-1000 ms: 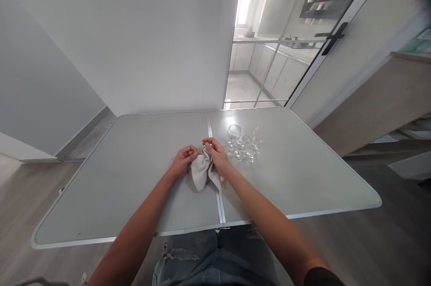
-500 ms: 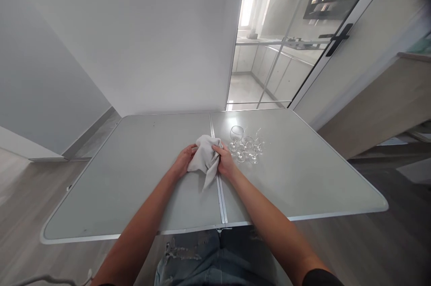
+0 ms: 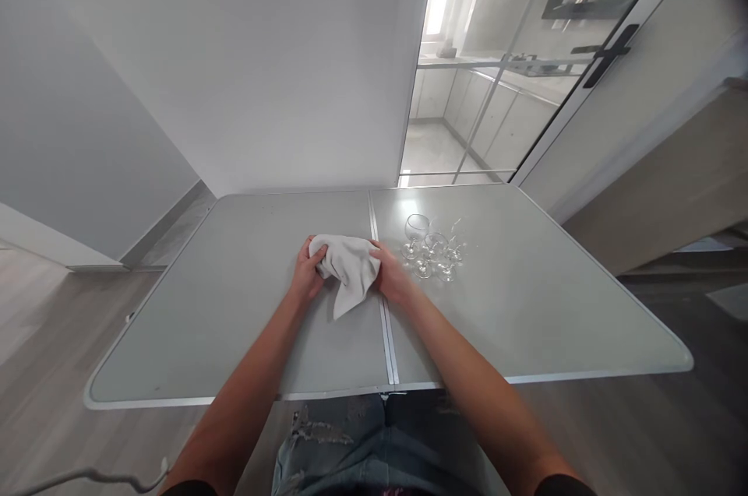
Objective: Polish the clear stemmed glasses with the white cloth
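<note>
A white cloth (image 3: 349, 266) is stretched between my two hands above the table, one corner hanging down toward me. My left hand (image 3: 308, 269) grips its left end, thumb on top. At the right end, my right hand (image 3: 390, 272) is closed on the cloth, slightly blurred. Whether anything is wrapped inside the cloth is hidden. Just right of my right hand stands a cluster of several clear stemmed glasses (image 3: 433, 245), close together on the table.
The pale folding table (image 3: 514, 309) has a metal seam (image 3: 386, 344) down its middle. A white wall (image 3: 292, 75) rises behind it. At the back right is a glass door with a black handle (image 3: 611, 56). A grey cable (image 3: 87, 474) lies at lower left.
My left hand has moved up and left and now grips the cloth with its thumb on top. The cloth is spread wider between my hands. The view has shifted slightly.
</note>
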`<state>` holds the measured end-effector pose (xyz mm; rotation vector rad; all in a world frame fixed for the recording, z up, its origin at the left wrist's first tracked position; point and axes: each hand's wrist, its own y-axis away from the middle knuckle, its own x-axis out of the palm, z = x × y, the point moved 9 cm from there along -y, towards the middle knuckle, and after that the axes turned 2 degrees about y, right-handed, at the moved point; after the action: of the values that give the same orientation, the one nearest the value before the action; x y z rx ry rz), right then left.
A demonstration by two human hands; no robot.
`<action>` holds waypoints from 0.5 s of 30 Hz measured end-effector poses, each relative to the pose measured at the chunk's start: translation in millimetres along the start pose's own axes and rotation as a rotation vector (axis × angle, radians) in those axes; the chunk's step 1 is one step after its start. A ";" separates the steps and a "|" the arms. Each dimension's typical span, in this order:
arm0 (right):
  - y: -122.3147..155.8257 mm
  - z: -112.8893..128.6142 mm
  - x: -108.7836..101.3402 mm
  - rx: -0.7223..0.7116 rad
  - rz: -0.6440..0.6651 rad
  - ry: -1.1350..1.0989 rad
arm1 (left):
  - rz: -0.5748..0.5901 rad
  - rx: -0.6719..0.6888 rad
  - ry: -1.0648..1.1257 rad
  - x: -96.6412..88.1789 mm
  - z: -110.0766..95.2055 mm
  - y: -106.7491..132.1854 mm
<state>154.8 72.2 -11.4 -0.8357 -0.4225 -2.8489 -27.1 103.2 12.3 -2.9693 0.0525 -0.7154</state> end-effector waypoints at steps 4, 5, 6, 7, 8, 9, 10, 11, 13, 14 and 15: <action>15.6 18.1 0.7 -0.082 -0.014 0.087 | -0.003 0.027 0.016 -3.2 -7.6 2.0; 18.4 27.7 -2.0 -0.151 -0.041 0.082 | 0.016 0.002 0.005 -3.6 -5.6 1.8; 20.7 36.4 -4.9 -0.212 -0.066 0.069 | 0.037 -0.030 -0.008 -3.9 -2.3 1.5; 22.1 43.0 -7.5 -0.255 -0.087 0.056 | 0.054 -0.063 -0.023 -4.5 1.6 1.3; 22.7 47.3 -9.6 -0.278 -0.102 0.050 | 0.066 -0.093 -0.040 -5.4 5.5 1.1; 22.6 49.6 -10.9 -0.287 -0.112 0.054 | 0.071 -0.113 -0.061 -6.5 8.8 0.9; 22.2 50.5 -11.3 -0.290 -0.114 0.071 | 0.068 -0.119 -0.087 -7.8 10.6 0.6; 21.5 50.6 -10.9 -0.293 -0.108 0.100 | 0.055 -0.105 -0.114 -9.7 10.4 -0.1; 19.4 48.0 -8.0 -0.292 -0.071 0.187 | 0.008 -0.039 -0.162 -14.6 4.9 -1.8; 18.3 46.5 -7.9 -0.296 -0.064 0.241 | -0.032 0.010 -0.184 -18.5 -0.3 -2.7; 17.4 46.2 -10.1 -0.310 -0.079 0.300 | -0.077 0.064 -0.211 -23.1 -6.2 -3.2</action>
<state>190.4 70.4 24.3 -0.4243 0.0260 -3.0916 -50.4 107.2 7.6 -2.9793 -0.0975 -0.3987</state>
